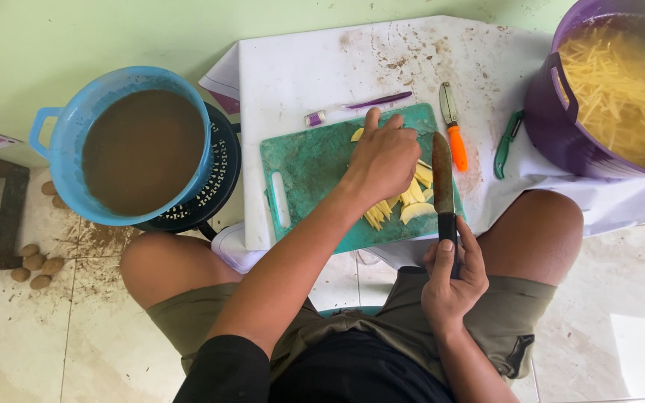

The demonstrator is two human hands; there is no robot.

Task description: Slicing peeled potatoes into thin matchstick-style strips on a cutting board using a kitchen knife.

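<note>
Pale yellow potato pieces [412,195], some already cut into sticks, are lying on a green cutting board [315,172], partly hidden under the left hand [382,160]. That hand is pressing down on them with curled fingers, its fingertips reaching toward the far edge of the board. Just to its right, the right hand [451,277] is gripping the dark handle of a knife [442,179], fingers closed around it, and the blade is pointing away from the body alongside the potato pieces, touching or nearly touching them.

Beyond the left hand's fingertips a white and purple peeler [352,108] is lying on the white-covered worktop [300,67], which is smeared with dirt. To the right of the knife blade an orange-handled peeler [453,130] is resting, and farther right a green-handled tool [508,144]. Past that, a purple tub [561,127] is holding a mass of thin potato strips [625,89]. Well to the left of the left hand, a blue tub [76,112] of muddy brown water is sitting on a black perforated stool [218,179]. Whole potatoes [35,269] are lying on the tiled floor [621,298].
</note>
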